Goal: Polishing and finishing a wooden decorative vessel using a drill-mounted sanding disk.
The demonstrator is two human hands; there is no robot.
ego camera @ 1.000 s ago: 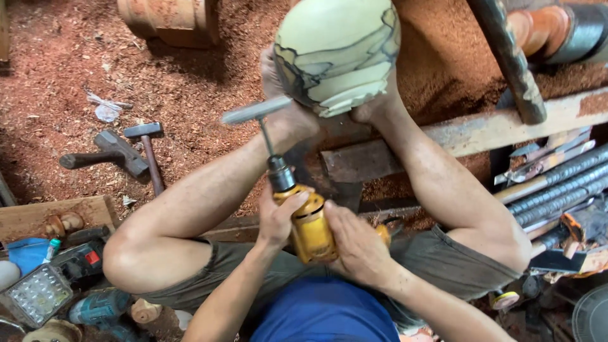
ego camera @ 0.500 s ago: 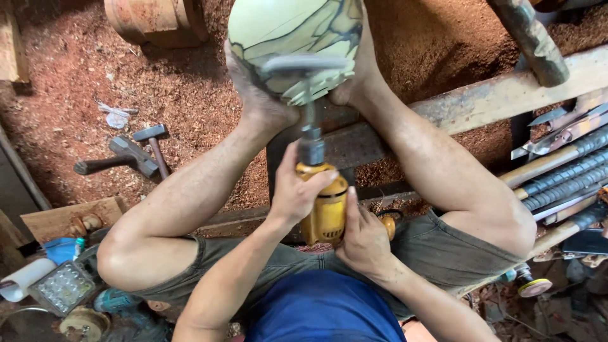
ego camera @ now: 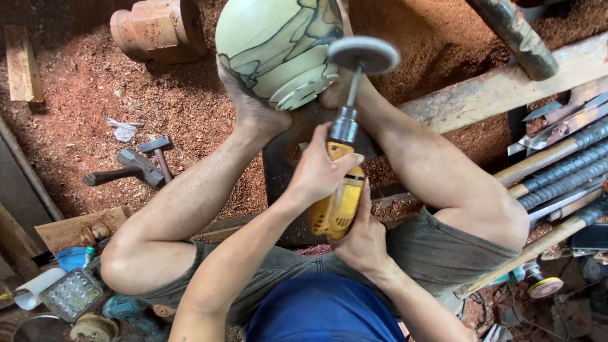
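We held a pale green wooden vessel (ego camera: pixel 278 47), veined with dark lines, clamped between our two bare feet at the top of the view, its ridged base turned toward us; whether anything lay inside it we could not tell. Our left hand (ego camera: pixel 320 170) was closed around the neck of a yellow power drill (ego camera: pixel 339 190), just behind the chuck, and our right hand (ego camera: pixel 362 239) was wrapped around the rear of its body. A round sanding disc (ego camera: pixel 363 54) on the drill's shaft stood just beside the vessel's lower edge; whether it touched the wood we could not tell. Red sawdust (ego camera: pixel 82 95) covered the ground. To the left lay two hammers (ego camera: pixel 136 166), near each other, and farther up a turned reddish wooden block (ego camera: pixel 158 28). A rough plank (ego camera: pixel 506 88) ran behind our right leg, and long-handled tools (ego camera: pixel 557 174) were stacked at the right. A small lamp panel (ego camera: pixel 71 293) sat at the lower left.
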